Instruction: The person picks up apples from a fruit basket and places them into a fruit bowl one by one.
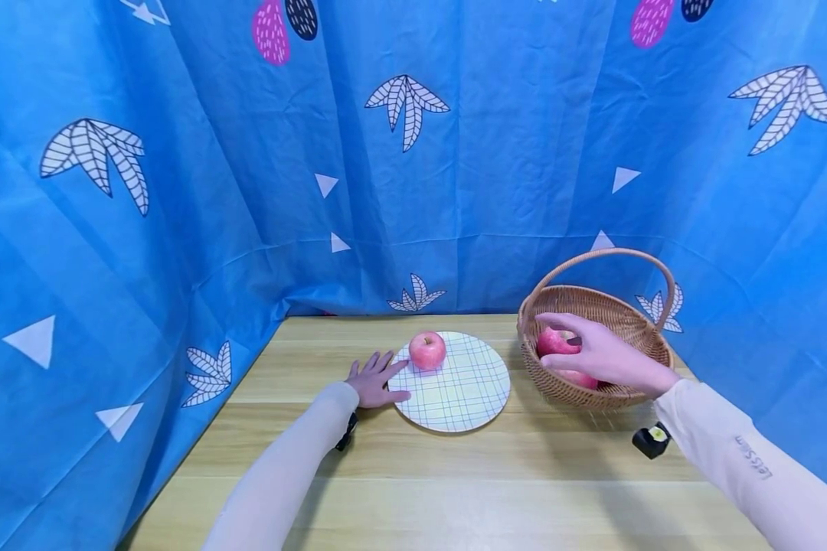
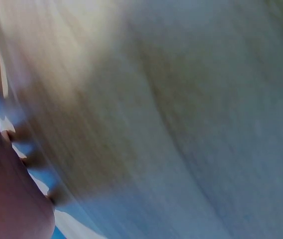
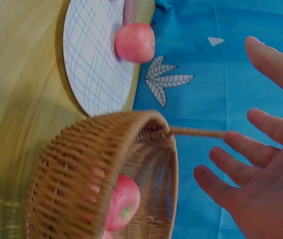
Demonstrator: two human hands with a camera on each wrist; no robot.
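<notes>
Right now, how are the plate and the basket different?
The plate is flat and round, while the basket is deep, with woven sides. The plate is whitish with thin checked lines, but the basket is brown. The plate has one apple on it; the basket has at least two apples inside. Both hold apples.

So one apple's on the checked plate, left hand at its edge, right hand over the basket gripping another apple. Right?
Not the grip: the right hand is empty. The right wrist view shows its fingers spread, clear of the basket apple. The rest stands: right hand over the basket, one apple on the checked plate, left hand at its edge.
</notes>
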